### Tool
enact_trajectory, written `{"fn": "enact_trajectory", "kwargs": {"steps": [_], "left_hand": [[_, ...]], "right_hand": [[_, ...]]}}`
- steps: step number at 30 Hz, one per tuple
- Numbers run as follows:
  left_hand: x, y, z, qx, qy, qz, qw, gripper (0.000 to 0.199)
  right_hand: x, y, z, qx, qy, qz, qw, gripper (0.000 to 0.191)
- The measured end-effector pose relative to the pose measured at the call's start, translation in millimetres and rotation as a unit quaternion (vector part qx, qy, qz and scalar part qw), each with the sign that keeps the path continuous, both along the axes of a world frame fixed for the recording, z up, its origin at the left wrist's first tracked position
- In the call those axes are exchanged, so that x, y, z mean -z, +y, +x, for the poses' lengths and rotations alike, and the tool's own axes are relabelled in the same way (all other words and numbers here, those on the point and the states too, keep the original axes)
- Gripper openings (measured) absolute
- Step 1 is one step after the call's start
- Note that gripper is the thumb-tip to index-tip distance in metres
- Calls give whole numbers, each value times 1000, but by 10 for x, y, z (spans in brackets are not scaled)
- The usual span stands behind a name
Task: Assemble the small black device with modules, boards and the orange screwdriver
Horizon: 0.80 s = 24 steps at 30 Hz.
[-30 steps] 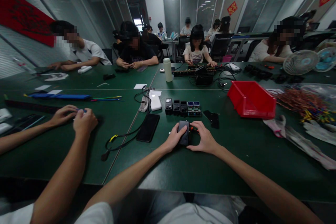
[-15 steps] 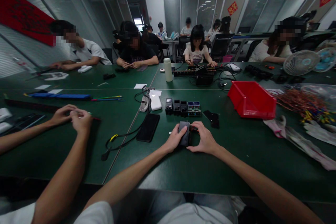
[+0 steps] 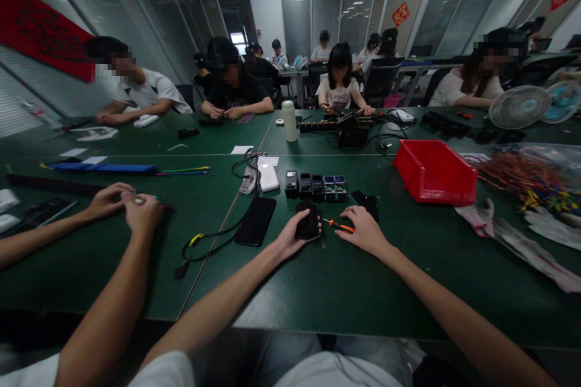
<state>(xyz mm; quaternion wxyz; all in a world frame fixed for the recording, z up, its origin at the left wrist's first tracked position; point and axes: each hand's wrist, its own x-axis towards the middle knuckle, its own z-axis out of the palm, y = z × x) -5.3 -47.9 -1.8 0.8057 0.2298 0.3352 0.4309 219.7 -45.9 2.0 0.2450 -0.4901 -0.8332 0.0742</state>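
Screwdriver [image 3: 344,227], slender, beside boxy device [image 3: 307,224]

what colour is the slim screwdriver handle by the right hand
The slim handle is orange and black, clearest in head view.

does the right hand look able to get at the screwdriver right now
Likely yes: the right hand is at the handle end of the screwdriver, with nothing visible between them. The black box in the left hand lies past the tip, so it seems out of the way.
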Motion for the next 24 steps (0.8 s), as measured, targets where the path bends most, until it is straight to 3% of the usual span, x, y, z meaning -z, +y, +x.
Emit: {"fn": "enact_trajectory", "kwargs": {"steps": [5,9,14,24], "left_hand": [[16,45,-56,-24,-35,-15,999,24],[54,112,-108,-61,-23,-6,998,26],[60,177,-164,-101,29,56,993,31],[4,133,-140,-85,87,149,981,43]], "right_hand": [[59,58,71,25,9,-32,999,18],[-5,74,117,40,119,-83,989,21],[-116,54,116,-16,245,-144,959,27],[-104,16,46,-11,306,-213,928,31]]}}
